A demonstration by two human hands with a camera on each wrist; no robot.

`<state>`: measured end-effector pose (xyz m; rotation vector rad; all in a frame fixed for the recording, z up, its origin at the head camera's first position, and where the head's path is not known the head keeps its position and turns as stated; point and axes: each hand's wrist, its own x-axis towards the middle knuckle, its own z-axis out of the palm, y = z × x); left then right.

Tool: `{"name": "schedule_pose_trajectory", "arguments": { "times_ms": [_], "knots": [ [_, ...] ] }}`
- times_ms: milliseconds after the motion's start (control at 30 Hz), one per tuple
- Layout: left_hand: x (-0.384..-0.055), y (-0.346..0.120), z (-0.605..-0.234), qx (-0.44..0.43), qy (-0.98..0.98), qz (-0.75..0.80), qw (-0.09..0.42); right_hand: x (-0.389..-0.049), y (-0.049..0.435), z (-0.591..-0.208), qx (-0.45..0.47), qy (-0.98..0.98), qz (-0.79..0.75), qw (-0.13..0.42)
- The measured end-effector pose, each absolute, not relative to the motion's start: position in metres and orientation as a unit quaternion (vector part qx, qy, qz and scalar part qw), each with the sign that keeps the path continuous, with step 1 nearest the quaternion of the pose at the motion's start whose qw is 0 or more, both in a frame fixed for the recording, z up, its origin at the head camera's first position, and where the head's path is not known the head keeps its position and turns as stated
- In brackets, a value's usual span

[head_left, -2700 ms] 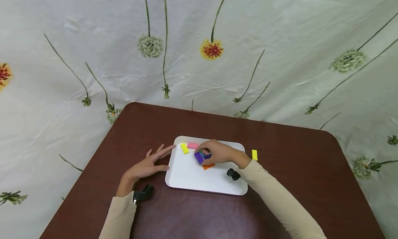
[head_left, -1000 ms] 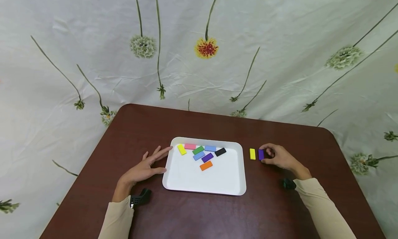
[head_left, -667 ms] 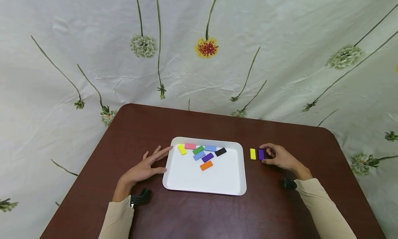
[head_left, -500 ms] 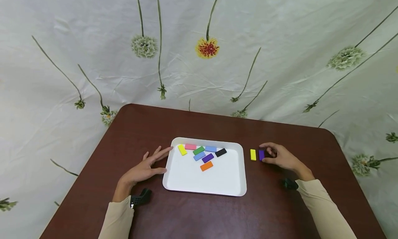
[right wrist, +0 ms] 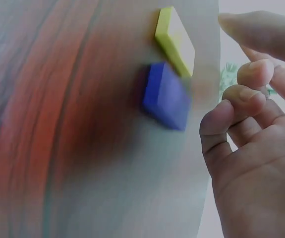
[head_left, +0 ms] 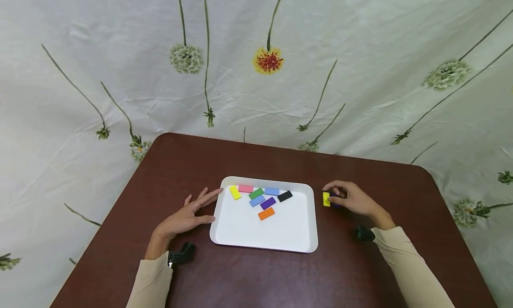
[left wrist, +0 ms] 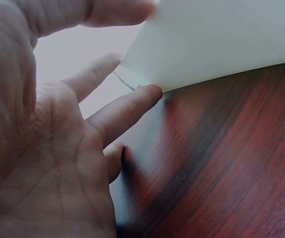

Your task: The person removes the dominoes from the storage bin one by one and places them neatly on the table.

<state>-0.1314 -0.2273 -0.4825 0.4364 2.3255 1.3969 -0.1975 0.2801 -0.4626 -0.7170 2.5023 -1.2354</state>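
Observation:
My left hand (head_left: 184, 216) has its fingers spread and touches the left rim of a white tray (head_left: 260, 234) with its fingertips. In the left wrist view, those fingers (left wrist: 127, 111) lie straight along the tray's edge. Over on the right, my right hand (head_left: 356, 199) hovers by two flat rectangular blocks on the table. The yellow block (head_left: 326, 199) lies just at its thumb and forefinger. Its purple neighbour (right wrist: 167, 99) is mostly covered by the hand in the head view. The right wrist view shows the fingers loosely bent and apart from both blocks.
Inside the tray lie several similar blocks, among them a yellow one (head_left: 234, 192), a pink one (head_left: 246, 188), a green one (head_left: 256, 193), a black one (head_left: 285, 196) and an orange one (head_left: 266, 213). A flowered cloth (head_left: 224, 94) hangs behind the brown table (head_left: 256, 277).
My right hand took a purple block out of the tray, set it right of the yellow one, let go, then shifted left toward the yellow block. The left hand stays at the tray.

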Motion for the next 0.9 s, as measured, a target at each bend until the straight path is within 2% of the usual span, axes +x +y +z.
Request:
{"name": "schedule_pose_trajectory", "arguments": {
  "times_ms": [267,533,633,800,900],
  "knots": [
    [-0.133,-0.227,-0.483,0.158,0.83,0.498,0.194,-0.206,0.254,-0.455,-0.282,0.856,-0.412,0.134],
    [-0.132,-0.229,-0.483,0.159,0.827,0.503,0.195,-0.212,0.206,-0.438,-0.347,0.846,-0.376,0.148],
    [-0.132,-0.229,-0.484,0.16,0.826,0.504,0.195,-0.214,0.188,-0.433,-0.379,0.827,-0.373,0.181],
    [-0.132,-0.229,-0.486,0.16,0.828,0.502,0.194,-0.217,0.164,-0.432,-0.398,0.791,-0.372,0.279],
    [-0.132,-0.229,-0.485,0.16,0.828,0.502,0.194,-0.22,0.151,-0.434,-0.399,0.779,-0.363,0.32]
  ]
}}
